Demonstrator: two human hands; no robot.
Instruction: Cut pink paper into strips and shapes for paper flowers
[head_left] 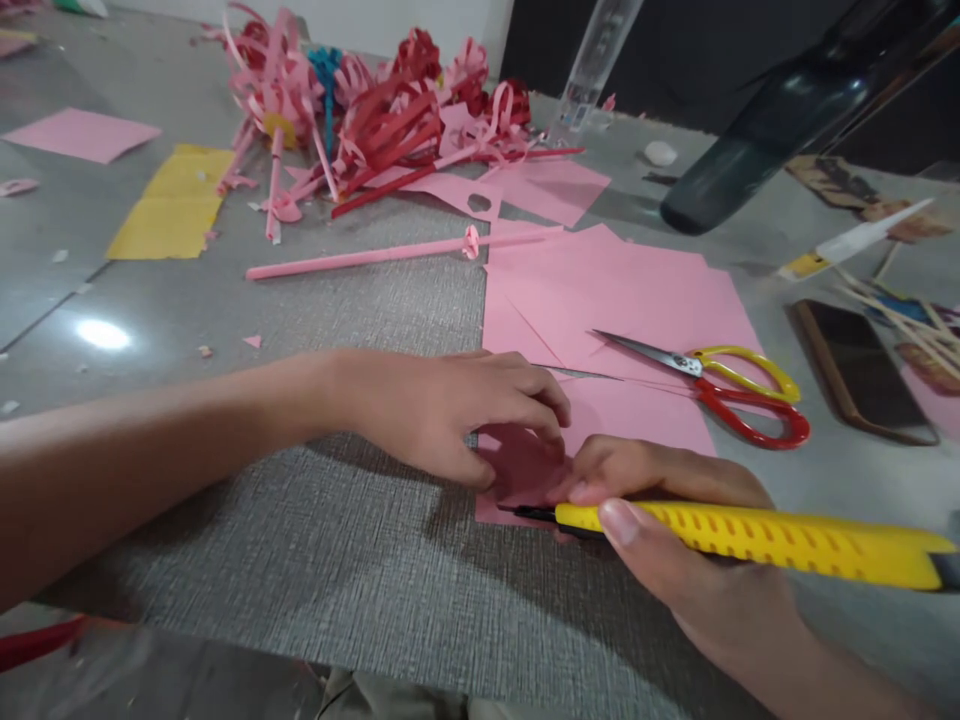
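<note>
My right hand (690, 560) grips a yellow utility knife (757, 535). Its dark blade points left and rests at the near edge of a pink paper sheet (637, 410). Just left of the blade, my left hand (465, 410) rests on the paper with fingers apart and bent, thumb toward me. Its palm side is hidden. Beyond the hands lie scissors (686, 365) with one yellow and one red handle, blades pointing left on the pink sheets.
A pink rolled paper stick (360, 260) lies behind my left hand. Pink and red paper flowers (390, 110) are heaped at the back, near yellow paper (172, 200). A dark bottle (765, 130), a glue tube (855, 240) and a phone (862, 370) are on the right.
</note>
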